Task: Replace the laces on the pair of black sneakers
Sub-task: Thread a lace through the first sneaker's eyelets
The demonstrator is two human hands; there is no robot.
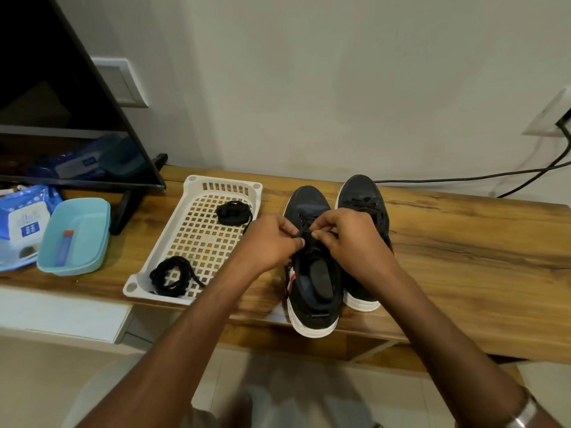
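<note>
Fig. Head view: lace work at the left-hand sneaker of a pair.

Step in hand (judged): undoing or threading the lace at the upper eyelets of the nearer sneaker (312,273); which of the two can't be told. L hand (272,242) and R hand (349,236) meet over its tongue, fingers (298,240) of each curled and pinching the black lace (306,233) between thumb and forefinger. Lace sits btwn the two hands, just above the shoe opening.

To do it well: keep the shoe flat on the counter (463,242), heel toward the body. Pull one side at a time, w/ the other hand steadying the eyelet row so the shoe doesn't slide off the front edge, which its heel overhangs. Work eyelet by eyelet; avoid yanking, which may knot the lace.

Count:
- sneakers: 2, side by side, touching; second sneaker (364,193) sits farther back, laced.
- loose lace bundles: 2, both in the white basket tray (197,186) — far bundle (231,213), near bundle (173,274).
- hands: 2.
- blue tub (83,242): 1, holding one small tube (65,247).
- wipes pack (24,220): 1 by the screen (61,103).
</note>
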